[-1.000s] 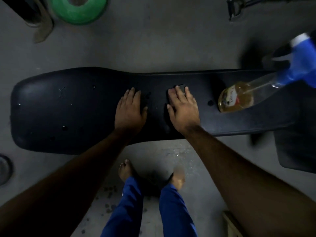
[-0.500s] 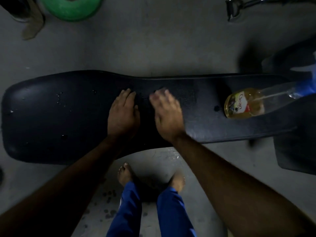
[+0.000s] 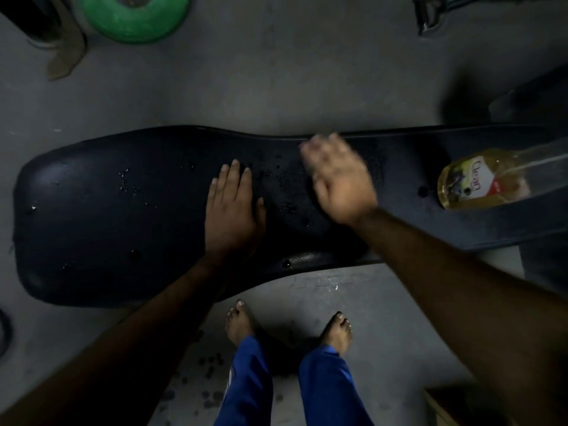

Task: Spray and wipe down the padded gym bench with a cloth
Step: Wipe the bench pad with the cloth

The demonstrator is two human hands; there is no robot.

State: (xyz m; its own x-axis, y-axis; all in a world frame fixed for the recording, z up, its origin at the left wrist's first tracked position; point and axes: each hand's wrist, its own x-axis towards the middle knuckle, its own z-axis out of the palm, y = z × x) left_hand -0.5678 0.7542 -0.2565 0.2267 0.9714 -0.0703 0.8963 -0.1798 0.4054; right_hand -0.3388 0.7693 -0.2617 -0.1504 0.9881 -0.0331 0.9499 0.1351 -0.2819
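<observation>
Both bare forearms reach forward and down. The left hand [image 3: 232, 210] lies flat, palm down, fingers straight and close together, thumb out to the side. The right hand [image 3: 338, 179] is blurred — palm down, fingers extended, its wrist angled inward toward the left.

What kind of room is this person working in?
Probably a small gym or home workout space: a black padded bench on a bare concrete floor, a green weight plate and a metal cable handle.

Head view, steeply down over bench [image 3: 123, 216]
</observation>
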